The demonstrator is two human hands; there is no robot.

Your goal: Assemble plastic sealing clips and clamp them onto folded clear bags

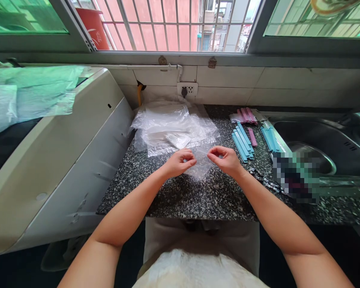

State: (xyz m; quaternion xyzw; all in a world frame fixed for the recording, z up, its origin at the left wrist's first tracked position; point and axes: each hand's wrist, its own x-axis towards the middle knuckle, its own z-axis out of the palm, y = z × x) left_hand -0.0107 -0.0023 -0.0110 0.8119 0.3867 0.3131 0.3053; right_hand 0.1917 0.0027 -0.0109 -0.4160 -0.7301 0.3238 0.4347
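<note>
A small clear plastic bag (199,168) hangs between my two hands, just above the speckled counter (180,200). My left hand (181,162) pinches its left top edge between thumb and fingers. At the opposite corner, my right hand (225,159) is closed in a pinch on the same edge. Behind the hands lies a loose pile of clear plastic bags (168,124). To the right of my right hand rest several light blue strips (242,142) in a stack, with a pink strip (252,137) beside them.
More pink strips (246,115) lie farther back, and blue strips (270,139) sit by the metal sink (306,154). Small dark and shiny pieces (267,181) are scattered near my right forearm. A beige machine (108,132) borders the left side. A wall socket (187,88) holds a plug.
</note>
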